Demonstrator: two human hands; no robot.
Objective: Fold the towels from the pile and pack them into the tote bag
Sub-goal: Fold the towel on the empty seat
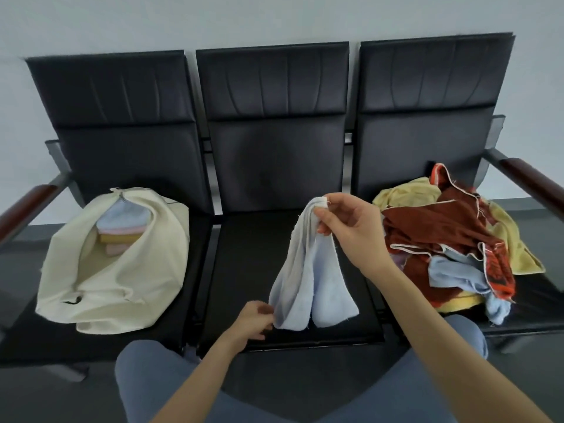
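A row of three black padded seats (274,166) fills most of the view, set against a pale wall (274,16), with a brown armrest (531,178) at the far right end and another at the far left.

On the left seat lies a cream tote bag (122,279), slumped on its side with its mouth open toward the camera. Inside it sits a stack of folded towels (122,230), light blue on top, then pink and yellow layers below.

On the right seat rests the pile of unfolded towels (451,239), a loose heap in dark red, yellow, orange and light blue, with a white-edged hem trailing across the red cloth.

Over the middle seat hangs a light blue towel (308,276), gathered at the top and spreading out in soft folds, its lower edge reaching down to the front part of the seat.

The person's legs in blue trousers (146,380) show at the bottom of the view.

The right hand (351,227) is raised and pinches the towel's top corner between thumb and fingertips. The left hand (253,322) is lower, near the seat's front edge, its fingers curled and pinching the towel's lower left edge.
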